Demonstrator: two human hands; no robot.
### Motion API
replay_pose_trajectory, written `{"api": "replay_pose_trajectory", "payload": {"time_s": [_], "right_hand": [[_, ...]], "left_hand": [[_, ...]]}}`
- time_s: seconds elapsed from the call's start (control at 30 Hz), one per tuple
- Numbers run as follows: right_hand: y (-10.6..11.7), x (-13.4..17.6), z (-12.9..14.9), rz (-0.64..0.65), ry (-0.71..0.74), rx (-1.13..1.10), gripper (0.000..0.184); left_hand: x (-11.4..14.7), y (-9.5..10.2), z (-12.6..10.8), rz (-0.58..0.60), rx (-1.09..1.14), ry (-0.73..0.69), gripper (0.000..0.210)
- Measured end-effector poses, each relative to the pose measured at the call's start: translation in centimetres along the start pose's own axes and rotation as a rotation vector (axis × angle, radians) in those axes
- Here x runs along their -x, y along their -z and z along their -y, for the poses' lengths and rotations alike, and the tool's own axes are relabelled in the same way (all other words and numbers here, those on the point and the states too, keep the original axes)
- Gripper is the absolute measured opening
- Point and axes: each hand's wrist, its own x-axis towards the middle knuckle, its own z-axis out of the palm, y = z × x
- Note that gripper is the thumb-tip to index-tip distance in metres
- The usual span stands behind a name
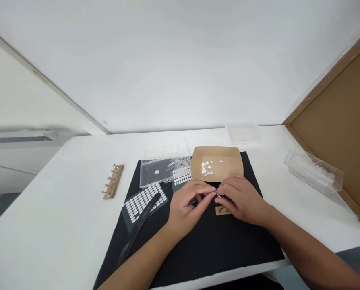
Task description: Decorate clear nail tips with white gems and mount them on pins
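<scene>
My left hand [188, 204] and my right hand [243, 198] meet over the black cloth [216, 249]. Between their fingertips is a small shiny metal piece [218, 193], too small to make out in detail. Both hands are closed in a pinch on it. Partly under my right hand lies a small brown holder [221, 211] with metal bits on it. Just beyond the fingers stands a brown paper tray [228, 171] with loose white flakes [206, 166] in it.
Left on the cloth lie a sheet of white oval stickers [142, 201], a black strip [140, 223] and an open clear box [142, 177]. Further left is a brown holder with metal pegs [115, 181]. Clear containers [315, 171] stand at right, beside a cardboard panel [343, 108].
</scene>
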Motion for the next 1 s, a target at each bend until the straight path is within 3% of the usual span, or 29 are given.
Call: {"api": "replay_pose_trajectory", "payload": {"time_s": [0.17,0.4,0.57,0.87,1.0], "right_hand": [[0.3,-0.1,0.4,0.019,0.068,0.235,0.030],[0.7,-0.1,0.9,0.001,0.149,0.427,0.030],[0.3,0.0,0.6,-0.036,0.122,0.388,0.029],[0.2,0.0,0.3,-0.049,0.105,0.220,0.027],[0.3,-0.1,0.2,-0.092,0.119,0.242,0.027]], "left_hand": [[0.1,0.1,0.1,0.039,0.126,0.036,0.014],[0.4,-0.4,0.5,0.049,0.375,0.211,0.009],[0.3,-0.7,0.1,0.012,0.412,0.235,0.006],[0.2,-0.3,-0.6,-0.024,0.254,0.182,0.005],[0.1,-0.4,-0.8,-0.025,0.215,0.187,0.004]]}}
